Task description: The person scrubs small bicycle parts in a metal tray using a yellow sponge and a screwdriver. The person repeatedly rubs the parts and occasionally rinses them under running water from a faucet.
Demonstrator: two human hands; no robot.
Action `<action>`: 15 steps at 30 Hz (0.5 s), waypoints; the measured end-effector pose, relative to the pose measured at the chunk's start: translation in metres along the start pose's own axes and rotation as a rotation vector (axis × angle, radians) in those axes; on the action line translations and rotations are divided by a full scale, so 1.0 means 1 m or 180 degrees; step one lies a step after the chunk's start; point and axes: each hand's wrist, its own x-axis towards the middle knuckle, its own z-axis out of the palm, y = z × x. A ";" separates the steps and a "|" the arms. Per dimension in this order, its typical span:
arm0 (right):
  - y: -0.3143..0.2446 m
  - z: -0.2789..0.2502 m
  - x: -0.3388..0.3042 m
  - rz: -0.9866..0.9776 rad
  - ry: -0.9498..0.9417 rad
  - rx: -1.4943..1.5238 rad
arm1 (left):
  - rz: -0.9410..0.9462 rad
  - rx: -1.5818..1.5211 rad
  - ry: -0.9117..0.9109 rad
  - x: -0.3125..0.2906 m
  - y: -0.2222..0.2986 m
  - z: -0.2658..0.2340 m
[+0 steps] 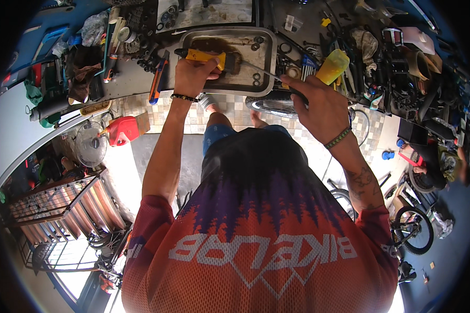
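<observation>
My left hand (196,76) is closed round a brush with a yellow handle (206,56) and dark bristles, held low over a metal tray (193,35). Dark brown liquid wets the tray's bottom. My right hand (321,104) grips a thin tool that looks like a screwdriver (261,70); its metal shaft points left, the tip close to the bristles. Most of its handle is hidden by my fingers. Small dark rings (256,79) lie in the tray's right part. Beyond my right hand is a translucent yellow bottle (333,67).
An orange and blue box cutter (159,78) lies left of the tray. Behind the tray is a pale board (203,15) with small parts. Tools and bike parts crowd the bench's right side, including a pedal (392,36). Below the bench edge shows a tyre (277,107).
</observation>
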 end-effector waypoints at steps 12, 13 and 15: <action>-0.010 0.021 0.014 -0.0266 0.0215 -0.0296 | 0.0384 0.0881 0.0329 0.002 -0.001 -0.021; -0.011 0.018 0.012 -0.0216 0.0167 -0.0309 | 0.0494 0.1083 0.0334 -0.002 0.005 -0.019; -0.015 0.009 0.007 -0.0109 0.0085 -0.0340 | 0.0728 0.1489 0.0336 -0.009 0.018 -0.007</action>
